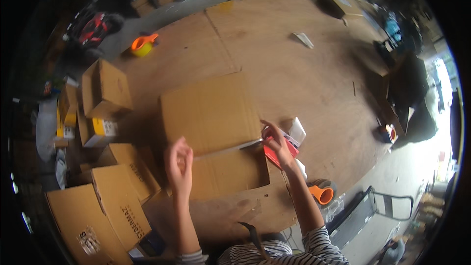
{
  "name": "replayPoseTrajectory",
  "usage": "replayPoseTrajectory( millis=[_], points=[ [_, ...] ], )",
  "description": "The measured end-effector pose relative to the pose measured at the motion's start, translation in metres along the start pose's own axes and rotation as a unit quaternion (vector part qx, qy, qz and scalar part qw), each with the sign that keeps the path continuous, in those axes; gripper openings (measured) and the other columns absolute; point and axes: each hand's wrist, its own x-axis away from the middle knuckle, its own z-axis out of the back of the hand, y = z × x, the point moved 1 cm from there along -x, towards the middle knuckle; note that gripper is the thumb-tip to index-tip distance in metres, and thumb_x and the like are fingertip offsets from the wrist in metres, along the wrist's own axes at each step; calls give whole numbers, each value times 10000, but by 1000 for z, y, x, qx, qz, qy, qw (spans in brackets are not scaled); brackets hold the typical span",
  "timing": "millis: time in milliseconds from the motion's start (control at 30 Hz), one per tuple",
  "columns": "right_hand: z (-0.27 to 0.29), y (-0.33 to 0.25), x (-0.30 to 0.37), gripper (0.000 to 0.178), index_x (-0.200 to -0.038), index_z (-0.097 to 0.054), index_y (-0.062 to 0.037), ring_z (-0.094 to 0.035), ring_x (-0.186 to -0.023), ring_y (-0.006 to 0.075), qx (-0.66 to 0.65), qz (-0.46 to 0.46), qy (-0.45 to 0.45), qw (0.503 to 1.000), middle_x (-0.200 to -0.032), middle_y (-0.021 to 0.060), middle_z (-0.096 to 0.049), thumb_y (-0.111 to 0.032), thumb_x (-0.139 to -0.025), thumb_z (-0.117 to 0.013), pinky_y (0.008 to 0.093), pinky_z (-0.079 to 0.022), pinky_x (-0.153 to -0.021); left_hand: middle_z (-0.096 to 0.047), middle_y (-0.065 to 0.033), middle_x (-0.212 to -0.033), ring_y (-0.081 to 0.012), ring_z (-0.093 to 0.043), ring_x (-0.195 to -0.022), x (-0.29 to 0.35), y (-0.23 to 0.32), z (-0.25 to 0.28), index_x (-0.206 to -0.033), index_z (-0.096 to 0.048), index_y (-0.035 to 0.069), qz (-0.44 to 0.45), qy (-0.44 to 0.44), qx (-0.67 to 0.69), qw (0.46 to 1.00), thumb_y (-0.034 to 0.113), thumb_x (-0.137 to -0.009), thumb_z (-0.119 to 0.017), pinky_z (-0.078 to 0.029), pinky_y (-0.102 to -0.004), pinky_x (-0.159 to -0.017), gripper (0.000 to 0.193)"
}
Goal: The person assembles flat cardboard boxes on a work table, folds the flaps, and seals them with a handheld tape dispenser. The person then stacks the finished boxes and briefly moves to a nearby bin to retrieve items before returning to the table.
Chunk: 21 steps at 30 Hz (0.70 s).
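Observation:
A brown cardboard box point(211, 113) stands on the table in front of me, its two broad top flaps lying nearly level. Between them runs a narrow seam, wider and darker toward the right end. Beside the box's left edge, my left hand point(179, 167) is raised with loosely bent fingers and nothing in it. My right hand point(277, 145) is at the right edge by the seam, fingers apart; whether it touches the cardboard I cannot tell. Under and beside that hand lie a red packet point(282, 154) and a crumpled white piece point(297, 131).
Several cardboard boxes point(105, 91) crowd the left side, with larger ones point(78, 221) at the lower left. Orange tape dispensers lie at the far left point(142, 45) and near right point(323, 194) of the wooden table point(314, 78). A flat cart point(351, 216) stands beyond its right edge.

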Motion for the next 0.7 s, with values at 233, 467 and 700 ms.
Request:
replayPoseTrajectory(
  millis=[233, 467, 700],
  points=[
    [-3, 69, -124, 902, -1618, -263, -186, -302, -1498, 265, -174, -245, 16, 954, -1620, 106, -352, -750, -936, -436, 541, -303, -1163, -493, -83, -1447, -201, -465, -1266, -100, -87, 33, -1464, -472, 102, 308, 18, 127, 943, 506, -1065, -450, -365, -374, -1092, 569],
    [-44, -41, -92, 715, -1489, -467, -134, -529, -1300, 256, -261, -266, 98, 923, -1451, 88, -540, -633, -977, -501, 456, -453, -1078, -324, -112, -1605, -222, -326, -1447, -68, -14, 30, -1549, -336, 30, 351, 78, 204, 911, 480, -1081, -395, -244, -351, -1201, 652],
    [-30, -82, -42, 727, -1565, -313, -145, -387, -1415, 268, -208, -69, -14, 976, -1568, 91, -367, -593, -1011, -459, 449, -341, -1156, -286, -111, -1643, -223, -315, -1480, -34, 10, 55, -1597, -254, 68, 184, 81, 278, 939, 515, -1080, -325, -245, -360, -1219, 687]
  ],
)
